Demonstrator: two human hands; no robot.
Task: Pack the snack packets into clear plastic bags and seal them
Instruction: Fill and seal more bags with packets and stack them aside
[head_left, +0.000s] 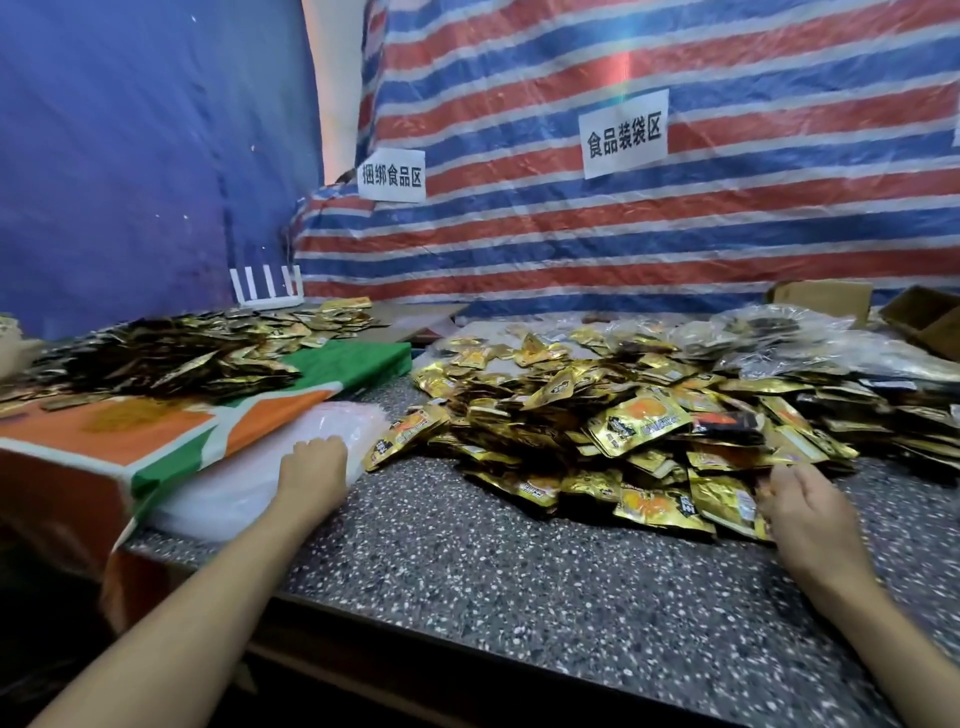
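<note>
**A:** Progress, quick?

**B:** Early, I'd say. A big loose pile of gold snack packets (623, 415) lies ahead of my right hand (802, 512), and nothing is bagged near either hand. Far beyond that hand, past the pile, filled clear bags (779, 332) sit heaped. They look like finished work, but I can't read the seals from here.

**A:** Hands?

**B:** Well apart. My left hand (311, 470) rests on the stack of empty clear bags (234, 483), fingers bent over its top. I can't tell if it pinches one. The right hand's fingertips touch the pile's near edge. Gripping a packet or not, can't tell.

**A:** What's left?

**B:** Nearly all of it: pull a bag, open, fill, seal, repeat. There's also a second pile of packets (156, 353) out beyond the left hand, on an orange-green cloth (156, 431).

**A:** Room?

**B:** Bare speckled counter (467, 571) between the hands and toward me, a good filling spot. Its front edge runs under my left forearm, so packets dragged back could slide off. The cloth-covered block hems in the left hand's outer side, and the pile crowds the right.
</note>
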